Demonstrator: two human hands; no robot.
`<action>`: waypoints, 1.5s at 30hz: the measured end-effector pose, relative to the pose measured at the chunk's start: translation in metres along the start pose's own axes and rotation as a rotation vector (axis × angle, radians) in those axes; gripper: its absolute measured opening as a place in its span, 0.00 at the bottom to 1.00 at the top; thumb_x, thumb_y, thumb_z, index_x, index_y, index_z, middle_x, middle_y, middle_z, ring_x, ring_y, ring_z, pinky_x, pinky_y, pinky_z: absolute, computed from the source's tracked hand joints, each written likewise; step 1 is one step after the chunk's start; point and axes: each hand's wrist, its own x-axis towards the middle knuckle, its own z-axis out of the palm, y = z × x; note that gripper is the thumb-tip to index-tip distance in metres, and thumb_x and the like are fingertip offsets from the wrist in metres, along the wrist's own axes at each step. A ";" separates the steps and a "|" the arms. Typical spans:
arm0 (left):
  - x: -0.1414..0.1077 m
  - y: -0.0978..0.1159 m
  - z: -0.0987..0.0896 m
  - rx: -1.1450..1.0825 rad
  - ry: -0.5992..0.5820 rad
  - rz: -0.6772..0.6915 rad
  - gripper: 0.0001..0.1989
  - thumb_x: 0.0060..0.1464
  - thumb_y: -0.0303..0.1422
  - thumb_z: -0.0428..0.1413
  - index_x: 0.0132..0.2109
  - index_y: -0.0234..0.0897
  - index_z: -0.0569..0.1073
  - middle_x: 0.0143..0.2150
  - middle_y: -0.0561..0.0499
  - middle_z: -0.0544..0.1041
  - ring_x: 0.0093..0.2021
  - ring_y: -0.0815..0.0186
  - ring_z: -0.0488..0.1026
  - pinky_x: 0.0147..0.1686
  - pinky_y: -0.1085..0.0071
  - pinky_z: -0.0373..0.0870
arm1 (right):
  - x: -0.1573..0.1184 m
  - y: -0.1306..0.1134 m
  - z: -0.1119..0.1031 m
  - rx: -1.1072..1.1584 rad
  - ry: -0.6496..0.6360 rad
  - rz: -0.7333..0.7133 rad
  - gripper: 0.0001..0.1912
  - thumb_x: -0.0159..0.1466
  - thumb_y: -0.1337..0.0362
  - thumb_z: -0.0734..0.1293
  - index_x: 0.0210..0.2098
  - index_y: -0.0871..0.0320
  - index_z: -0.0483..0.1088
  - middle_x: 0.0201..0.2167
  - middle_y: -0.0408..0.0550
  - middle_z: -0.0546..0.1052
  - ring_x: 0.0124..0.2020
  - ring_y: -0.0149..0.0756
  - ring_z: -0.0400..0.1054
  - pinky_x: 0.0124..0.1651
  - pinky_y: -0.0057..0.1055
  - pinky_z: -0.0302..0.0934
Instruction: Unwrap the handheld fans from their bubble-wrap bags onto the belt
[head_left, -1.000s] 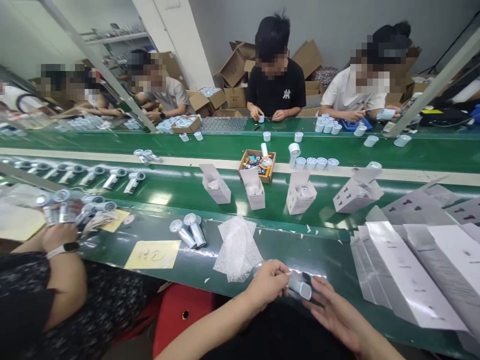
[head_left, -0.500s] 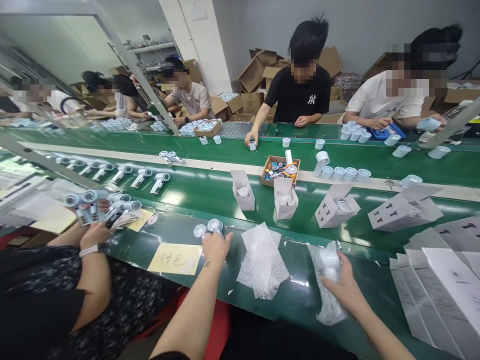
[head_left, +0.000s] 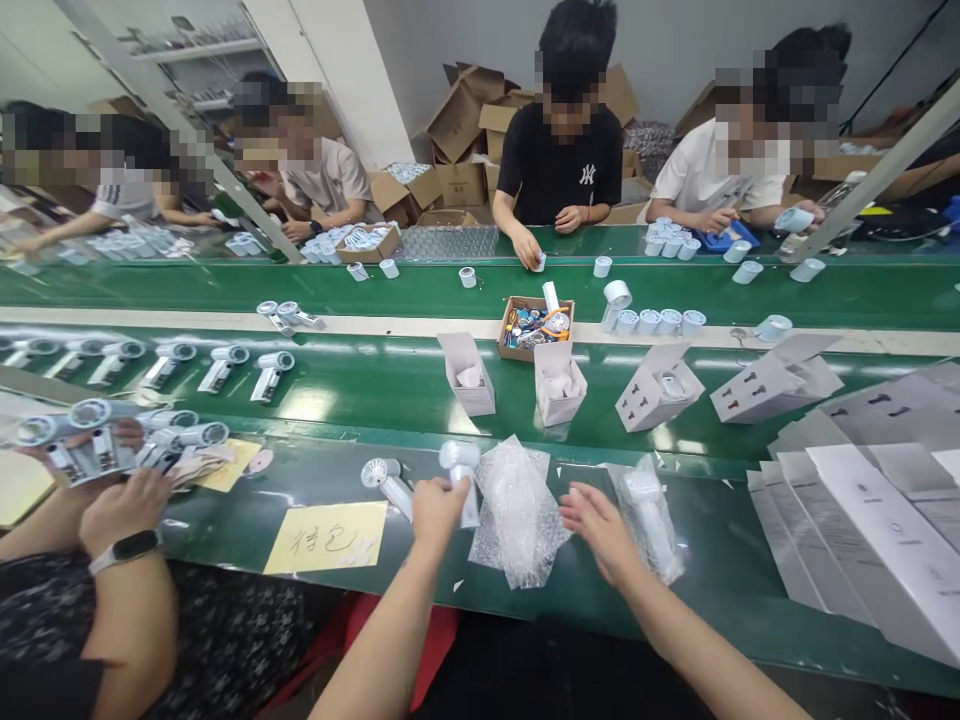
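My left hand (head_left: 438, 512) is closed around a light-blue handheld fan (head_left: 459, 456), its round head up, at the left edge of the bubble wrap sheets (head_left: 517, 520). A second fan (head_left: 384, 476) lies on the bench just left of that hand. My right hand (head_left: 606, 532) is open, fingers pointing left, and holds nothing. It hovers between the bubble wrap and a bagged fan (head_left: 649, 512) lying on the bench to its right.
Open white boxes (head_left: 559, 390) stand along the green belt. Flat cartons (head_left: 862, 520) lean at right. A yellow paper note (head_left: 326, 538) lies at left, near a co-worker's hands (head_left: 124, 510) holding several fans. Beyond sits a tray of small parts (head_left: 517, 350); other people work across the line.
My right hand has let go of the bagged fan, leaving it on the bench, and moved left. My left hand has brought one fan rightward to the bubble wrap. The view has shifted.
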 end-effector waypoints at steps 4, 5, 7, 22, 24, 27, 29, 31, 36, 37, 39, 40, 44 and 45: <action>-0.068 0.023 0.031 -0.226 -0.203 0.311 0.21 0.59 0.47 0.48 0.33 0.34 0.76 0.32 0.48 0.77 0.34 0.61 0.73 0.36 0.69 0.68 | 0.008 0.007 0.036 0.203 -0.168 0.148 0.28 0.50 0.43 0.75 0.39 0.58 0.72 0.33 0.52 0.78 0.35 0.44 0.75 0.38 0.41 0.70; -0.082 0.024 0.037 -0.239 -0.231 0.461 0.19 0.59 0.47 0.50 0.39 0.35 0.76 0.36 0.47 0.78 0.37 0.61 0.73 0.38 0.68 0.68 | 0.009 0.006 0.032 0.243 -0.172 0.162 0.28 0.48 0.45 0.76 0.39 0.58 0.72 0.32 0.50 0.78 0.32 0.41 0.74 0.36 0.38 0.70; -0.098 0.020 0.044 -0.112 -0.284 0.813 0.18 0.56 0.44 0.56 0.48 0.36 0.74 0.46 0.42 0.76 0.45 0.57 0.71 0.44 0.63 0.68 | 0.007 0.001 0.012 0.285 -0.142 0.179 0.27 0.46 0.49 0.79 0.38 0.56 0.71 0.28 0.44 0.77 0.27 0.34 0.72 0.32 0.33 0.69; -0.116 0.071 0.023 -0.617 -0.354 0.508 0.11 0.55 0.38 0.52 0.33 0.37 0.75 0.30 0.51 0.77 0.31 0.64 0.71 0.33 0.71 0.66 | -0.070 -0.019 -0.045 0.489 -0.606 0.467 0.26 0.44 0.65 0.79 0.40 0.57 0.69 0.28 0.44 0.77 0.27 0.34 0.73 0.26 0.28 0.68; -0.123 0.073 0.027 -0.681 -0.431 0.461 0.10 0.51 0.37 0.54 0.32 0.37 0.76 0.29 0.51 0.77 0.31 0.65 0.71 0.32 0.72 0.66 | -0.067 -0.022 -0.049 0.461 -0.567 0.437 0.25 0.44 0.64 0.78 0.39 0.58 0.69 0.27 0.43 0.77 0.26 0.33 0.72 0.26 0.27 0.67; -0.125 0.074 0.034 -0.799 -0.363 0.283 0.10 0.46 0.40 0.57 0.30 0.36 0.74 0.24 0.54 0.73 0.26 0.67 0.67 0.28 0.73 0.63 | -0.063 -0.025 -0.067 0.359 -0.467 0.393 0.26 0.45 0.63 0.78 0.41 0.58 0.68 0.27 0.43 0.76 0.27 0.35 0.72 0.25 0.28 0.68; -0.126 0.076 0.039 -0.896 -0.238 0.174 0.12 0.45 0.42 0.58 0.30 0.37 0.72 0.22 0.56 0.70 0.24 0.69 0.64 0.27 0.74 0.61 | -0.064 -0.026 -0.080 0.305 -0.406 0.376 0.27 0.46 0.63 0.78 0.42 0.57 0.67 0.27 0.43 0.76 0.28 0.35 0.72 0.26 0.29 0.68; -0.130 0.080 0.043 -0.936 -0.175 0.151 0.13 0.45 0.43 0.58 0.30 0.37 0.71 0.22 0.57 0.69 0.23 0.70 0.63 0.26 0.74 0.60 | -0.069 -0.028 -0.090 0.305 -0.383 0.381 0.27 0.46 0.63 0.78 0.42 0.57 0.67 0.27 0.42 0.76 0.29 0.35 0.72 0.26 0.28 0.68; -0.147 0.094 0.050 -0.872 -0.301 0.298 0.10 0.46 0.39 0.59 0.30 0.35 0.75 0.25 0.54 0.73 0.27 0.68 0.66 0.30 0.73 0.63 | -0.078 -0.041 -0.095 0.376 -0.568 0.424 0.33 0.41 0.61 0.80 0.44 0.56 0.67 0.31 0.45 0.77 0.27 0.36 0.73 0.24 0.28 0.66; -0.150 0.096 0.052 -0.883 -0.346 0.310 0.10 0.46 0.39 0.59 0.30 0.35 0.76 0.26 0.53 0.74 0.28 0.68 0.67 0.31 0.73 0.63 | -0.076 -0.044 -0.094 0.374 -0.585 0.425 0.32 0.40 0.61 0.80 0.43 0.57 0.68 0.30 0.45 0.77 0.27 0.36 0.73 0.23 0.27 0.66; -0.151 0.097 0.057 -0.942 -0.383 0.256 0.12 0.45 0.40 0.60 0.30 0.34 0.76 0.25 0.53 0.74 0.27 0.69 0.66 0.30 0.73 0.63 | -0.072 -0.046 -0.093 0.360 -0.557 0.422 0.28 0.43 0.59 0.79 0.40 0.58 0.69 0.28 0.45 0.77 0.25 0.34 0.72 0.24 0.26 0.65; -0.150 0.097 0.059 -0.979 -0.360 0.197 0.13 0.45 0.41 0.59 0.29 0.34 0.75 0.24 0.53 0.73 0.25 0.69 0.65 0.28 0.73 0.62 | -0.069 -0.045 -0.093 0.340 -0.532 0.420 0.26 0.44 0.59 0.78 0.39 0.59 0.69 0.26 0.45 0.76 0.25 0.33 0.71 0.25 0.25 0.65; -0.150 0.099 0.062 -1.001 -0.219 0.140 0.14 0.49 0.43 0.57 0.29 0.35 0.72 0.22 0.54 0.70 0.23 0.70 0.64 0.25 0.74 0.61 | -0.065 -0.031 -0.096 0.183 -0.449 0.387 0.24 0.44 0.62 0.77 0.38 0.59 0.69 0.27 0.45 0.76 0.26 0.36 0.71 0.24 0.29 0.66; -0.151 0.099 0.061 -0.926 -0.195 0.279 0.12 0.52 0.41 0.57 0.30 0.35 0.73 0.24 0.53 0.71 0.25 0.69 0.66 0.28 0.72 0.64 | -0.065 -0.027 -0.097 0.154 -0.427 0.383 0.24 0.43 0.63 0.77 0.37 0.59 0.69 0.27 0.44 0.75 0.26 0.37 0.71 0.23 0.30 0.66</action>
